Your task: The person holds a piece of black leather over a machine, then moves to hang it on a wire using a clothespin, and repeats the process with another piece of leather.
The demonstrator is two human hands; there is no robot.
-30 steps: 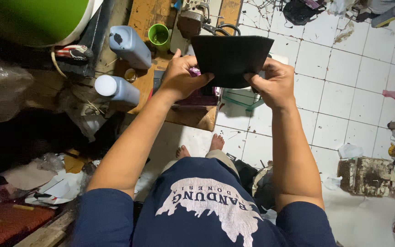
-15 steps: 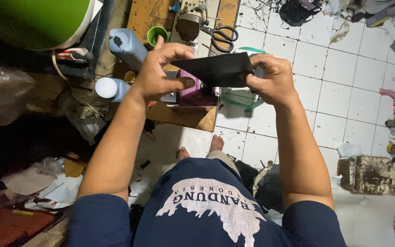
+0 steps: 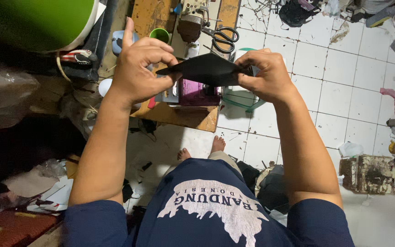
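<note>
We find a black folded piece [image 3: 206, 69] held in the air above the near edge of the wooden workbench [image 3: 179, 114], clear of its surface. Its long axis runs left to right, with the peak pointing up and away from us. The left hand [image 3: 138, 68] pinches the left end, thumb and curled fingers closed on it, index finger raised. The right hand [image 3: 264, 75] grips the right end, fingers fully closed. On the bench we note black-handled scissors [image 3: 222, 37] near the far edge beside a sewing machine [image 3: 190, 20], a green cup [image 3: 160, 34] to their left and a magenta box [image 3: 197, 93] under the piece. We see no labels clearly.
</note>
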